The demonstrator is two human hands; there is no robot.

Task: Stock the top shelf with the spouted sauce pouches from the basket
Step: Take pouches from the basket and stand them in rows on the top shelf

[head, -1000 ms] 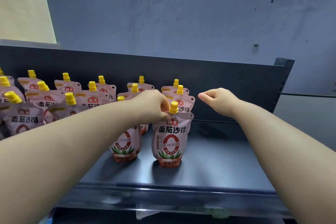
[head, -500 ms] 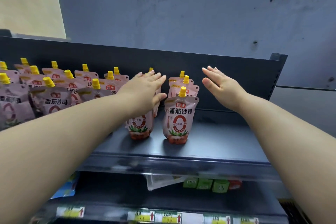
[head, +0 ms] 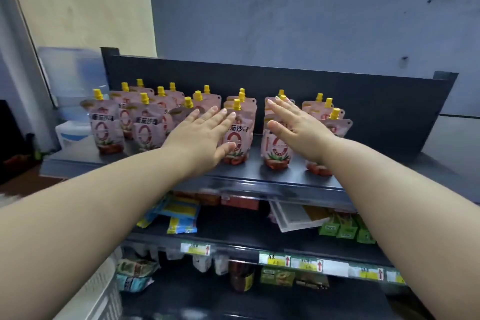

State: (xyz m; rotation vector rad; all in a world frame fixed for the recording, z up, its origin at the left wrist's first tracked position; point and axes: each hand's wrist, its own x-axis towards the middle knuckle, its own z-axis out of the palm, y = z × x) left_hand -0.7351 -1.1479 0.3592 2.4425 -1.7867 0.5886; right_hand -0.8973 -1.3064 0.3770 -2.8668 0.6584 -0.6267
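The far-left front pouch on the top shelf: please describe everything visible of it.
This pouch is of glossy pink film, with a yellow cap on the spout at its top. Its front bears dark Chinese characters, a red ring and a red-green picture below. It stands upright near the left front edge of the top shelf. The left hand is apart from it.

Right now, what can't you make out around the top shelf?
Head view only.
Whether the left hand and right hand touch the pouches: depth unclear.
Front pouch label: partly covered by the right hand.
Basket: cut off at the bottom edge, contents unseen.
Price tags: too small, blurred.
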